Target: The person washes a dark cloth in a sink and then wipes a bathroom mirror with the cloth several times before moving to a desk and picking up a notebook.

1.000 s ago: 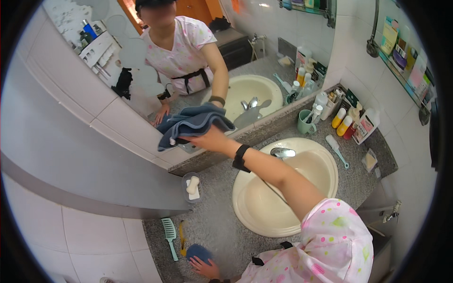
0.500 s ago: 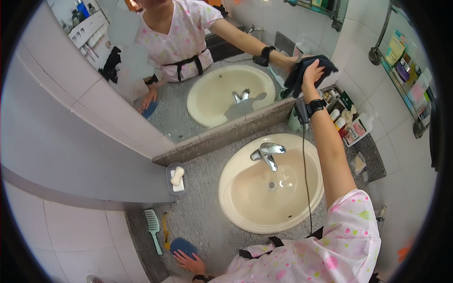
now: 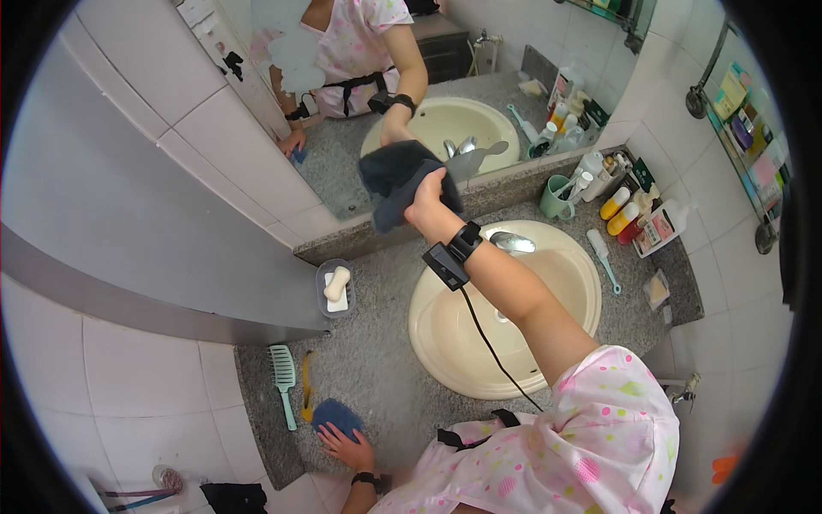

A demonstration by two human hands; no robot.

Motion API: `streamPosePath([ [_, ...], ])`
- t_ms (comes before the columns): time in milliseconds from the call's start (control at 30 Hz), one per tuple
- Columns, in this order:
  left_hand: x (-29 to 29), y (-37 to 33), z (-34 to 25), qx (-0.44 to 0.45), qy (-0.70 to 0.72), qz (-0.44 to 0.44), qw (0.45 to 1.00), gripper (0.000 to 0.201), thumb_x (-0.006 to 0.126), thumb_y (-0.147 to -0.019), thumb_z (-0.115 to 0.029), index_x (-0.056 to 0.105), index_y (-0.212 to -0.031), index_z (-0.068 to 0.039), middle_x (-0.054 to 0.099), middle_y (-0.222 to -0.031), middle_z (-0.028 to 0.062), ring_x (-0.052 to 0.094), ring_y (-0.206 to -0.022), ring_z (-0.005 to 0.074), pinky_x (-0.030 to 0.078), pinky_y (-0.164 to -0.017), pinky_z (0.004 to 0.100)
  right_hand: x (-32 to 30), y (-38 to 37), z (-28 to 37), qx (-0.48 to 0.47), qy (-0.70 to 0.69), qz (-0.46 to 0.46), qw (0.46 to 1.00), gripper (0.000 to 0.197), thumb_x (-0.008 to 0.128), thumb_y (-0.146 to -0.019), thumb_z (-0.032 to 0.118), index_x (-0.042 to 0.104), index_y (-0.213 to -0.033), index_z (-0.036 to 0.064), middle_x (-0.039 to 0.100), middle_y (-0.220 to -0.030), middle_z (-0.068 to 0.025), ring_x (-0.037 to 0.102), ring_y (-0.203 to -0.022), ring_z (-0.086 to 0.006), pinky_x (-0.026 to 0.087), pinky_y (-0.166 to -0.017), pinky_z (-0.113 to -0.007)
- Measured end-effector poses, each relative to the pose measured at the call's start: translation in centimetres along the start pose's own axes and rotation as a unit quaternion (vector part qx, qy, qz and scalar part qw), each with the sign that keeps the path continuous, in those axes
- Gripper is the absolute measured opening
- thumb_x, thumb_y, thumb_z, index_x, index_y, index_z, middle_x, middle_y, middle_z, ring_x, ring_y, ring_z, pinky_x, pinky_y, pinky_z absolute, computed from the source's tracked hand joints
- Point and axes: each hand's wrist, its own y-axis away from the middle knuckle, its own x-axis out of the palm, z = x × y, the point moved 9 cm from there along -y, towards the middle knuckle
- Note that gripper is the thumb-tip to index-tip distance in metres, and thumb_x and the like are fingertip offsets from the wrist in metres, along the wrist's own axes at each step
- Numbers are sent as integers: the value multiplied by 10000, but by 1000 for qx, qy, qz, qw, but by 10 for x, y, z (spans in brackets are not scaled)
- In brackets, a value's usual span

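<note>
My right hand [image 3: 428,195] presses a dark blue-grey cloth [image 3: 396,180] against the lower part of the wall mirror [image 3: 479,77], above the cream sink basin [image 3: 445,325]. A black band with a cable sits on that wrist. My left hand [image 3: 344,445] rests on a blue sponge [image 3: 336,415] at the front left of the speckled grey counter [image 3: 377,360]. The chrome tap [image 3: 512,242] shows just right of my right forearm.
A green comb [image 3: 282,377] and a yellow item lie left of the sponge. A soap dish with a bar [image 3: 336,285] sits by the mirror's lower edge. A green mug [image 3: 555,199], bottles [image 3: 623,214] and a toothbrush [image 3: 604,257] crowd the counter's right.
My right hand has swept the cloth across the mirror, from the left to the upper right and now back to the lower middle. My left hand stays on the blue sponge.
</note>
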Motion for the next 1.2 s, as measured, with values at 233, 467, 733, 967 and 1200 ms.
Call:
streamPosePath([
  [233,-2,1,4,15,20,-52,998,711,529,-892,-270,222,-1490,-39,174,-1562,163,117,-1447,359,118,-1117,611,9,82,-12,285,132,266,911,417,465,-966,400,637,-1051,29,676,-1033,-127,654,-935,-277,507,-915,-396],
  [467,-8,-5,13,9,39,-68,997,699,540,-882,-283,261,-1476,-43,200,-1553,169,139,-1442,358,103,-1117,610,6,99,6,-379,731,272,498,517,643,-843,358,588,-1190,-21,646,-1063,-248,620,-973,-409,483,-874,-422],
  [733,0,-5,17,5,48,-72,996,729,553,-870,-345,272,-1478,-58,203,-1553,164,147,-1440,356,74,-1119,614,-149,81,-133,-263,918,238,177,677,490,-909,495,292,-1486,201,200,-1556,-164,158,-1438,-358,105,-1123,-598],
  [967,-5,-1,17,6,74,-88,993,650,507,-916,-350,307,-1472,-78,218,-1555,135,139,-1448,330,61,-1123,610,-200,234,-199,-264,818,491,143,638,552,-878,430,382,-1440,181,269,-1522,-167,198,-1416,-373,161,-1110,-601],
  [1200,-2,-4,38,32,152,-135,979,371,497,-957,-217,533,-1301,-85,436,-1418,127,315,-1367,317,164,-1099,588,-268,348,-188,-111,717,671,153,566,641,-838,343,473,-1356,188,293,-1517,-116,198,-1429,-333,165,-1120,-600],
])
